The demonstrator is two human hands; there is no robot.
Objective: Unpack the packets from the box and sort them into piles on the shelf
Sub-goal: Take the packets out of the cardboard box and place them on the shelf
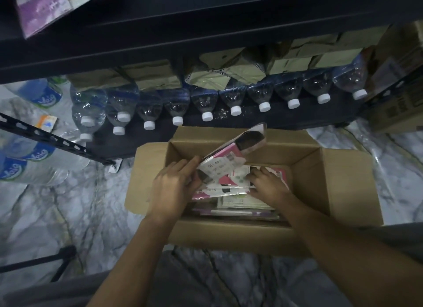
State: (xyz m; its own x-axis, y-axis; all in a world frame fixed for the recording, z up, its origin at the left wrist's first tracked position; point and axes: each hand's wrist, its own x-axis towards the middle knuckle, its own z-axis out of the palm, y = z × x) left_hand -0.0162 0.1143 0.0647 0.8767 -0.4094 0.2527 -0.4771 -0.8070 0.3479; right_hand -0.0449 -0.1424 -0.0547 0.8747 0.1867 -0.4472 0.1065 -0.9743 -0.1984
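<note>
So the cardboard box (338, 180) sits flaps-open on the marble-look floor (45, 215), right up against the bottom of a dark metal shelf (206, 34). Both hands are down inside it.

The left hand (176, 183) grips a pink-and-white packet (231, 152) by its lower corner, and that one is tipped up on edge so its far end pokes above the box's back wall. The right hand (267, 185) is on top of the loose pile of packets (235, 199) still lying flat in the box. Its fingers are bent down onto the top one, but I honestly can't tell if it's pinching anything or just pressing.

On the lowest shelf level just behind the box there's a row of shrink-wrapped water bottles (207, 105) lying with white caps pointing out, and pale green packs (229, 73) are stacked on them. Bigger blue-labelled bottles (36, 162) lie on the floor at left. A purple packet (43, 8) hangs over the upper shelf, top left.
</note>
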